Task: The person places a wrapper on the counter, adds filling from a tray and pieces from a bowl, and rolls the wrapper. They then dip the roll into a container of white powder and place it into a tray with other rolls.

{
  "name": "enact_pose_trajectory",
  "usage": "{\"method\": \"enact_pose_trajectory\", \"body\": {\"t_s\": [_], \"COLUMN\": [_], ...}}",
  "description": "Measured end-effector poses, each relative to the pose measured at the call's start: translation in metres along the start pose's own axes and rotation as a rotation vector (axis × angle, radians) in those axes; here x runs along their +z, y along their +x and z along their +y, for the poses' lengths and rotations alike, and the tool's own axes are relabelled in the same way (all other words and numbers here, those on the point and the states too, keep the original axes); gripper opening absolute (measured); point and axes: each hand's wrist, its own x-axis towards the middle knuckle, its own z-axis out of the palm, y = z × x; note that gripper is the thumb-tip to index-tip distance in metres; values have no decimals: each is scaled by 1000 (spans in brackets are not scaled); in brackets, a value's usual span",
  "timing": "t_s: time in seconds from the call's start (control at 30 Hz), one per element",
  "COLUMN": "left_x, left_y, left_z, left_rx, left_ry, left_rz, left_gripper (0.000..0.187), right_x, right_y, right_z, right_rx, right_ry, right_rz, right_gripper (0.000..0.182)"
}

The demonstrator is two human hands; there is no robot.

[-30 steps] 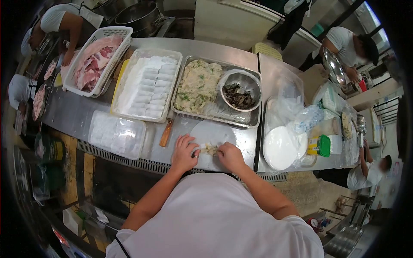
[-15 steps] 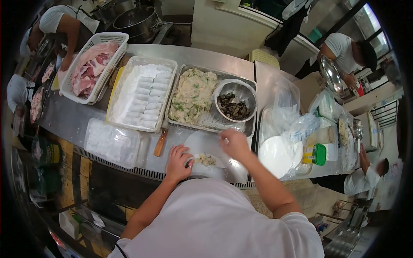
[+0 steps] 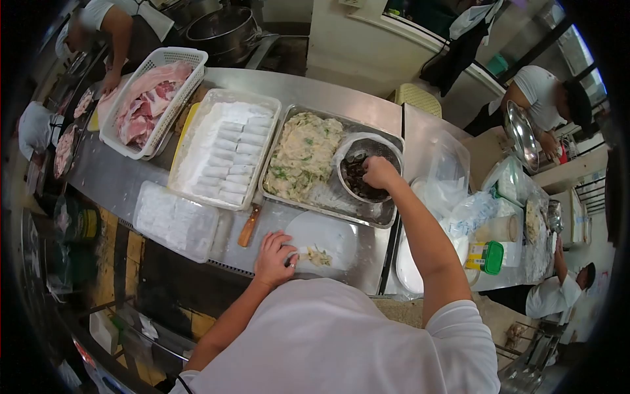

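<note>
My right hand (image 3: 382, 173) reaches into a metal bowl (image 3: 344, 146), its fingers pinched down among dark, shrivelled food pieces (image 3: 355, 176). The fingertips are partly hidden there. The bowl stands in a metal tray (image 3: 308, 205) beside a pale minced filling (image 3: 303, 154) flecked with green. Near the counter's front edge, my left hand (image 3: 273, 260) is curled round a small dark-ended tool that I cannot make out. Just right of it, a little filling (image 3: 319, 256) lies on a round, thin white wrapper (image 3: 331, 231).
White rolls (image 3: 230, 154) lie in rows in a powdered tray (image 3: 187, 157). A wooden-handled knife (image 3: 249, 226) lies before it, by a plastic container (image 3: 176, 220). Raw meat (image 3: 151, 105) fills a white basket (image 3: 202, 58). Plastic bags (image 3: 462, 210) and a green-lidded tub (image 3: 491, 257) are at right. Other people work nearby.
My right hand has moved up and right from above the wrapper into the bowl of dark pieces. My left hand stays beside the wrapper. The view has shifted slightly.
</note>
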Motion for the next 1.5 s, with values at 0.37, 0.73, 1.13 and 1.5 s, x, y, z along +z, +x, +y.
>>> {"method": "enact_pose_trajectory", "body": {"t_s": [0.37,0.73,1.13,1.5], "left_x": [0,0,-2,3], "left_y": [-1,-3,-3,-5], "left_z": [-1,-1,0,-3], "left_rx": [0,10,28,36], "left_ry": [-8,-13,-37,-21], "left_rz": [0,13,28,35], "left_gripper": [19,19,19,21], "right_x": [4,5,15,12], "right_y": [-11,-19,-19,-41], "right_z": [-26,-43,-2,-35], "right_rx": [112,130,210,193], "right_ry": [-129,-49,670,65], "right_rz": [34,59,169,87], "right_gripper": [34,29,30,34]}}
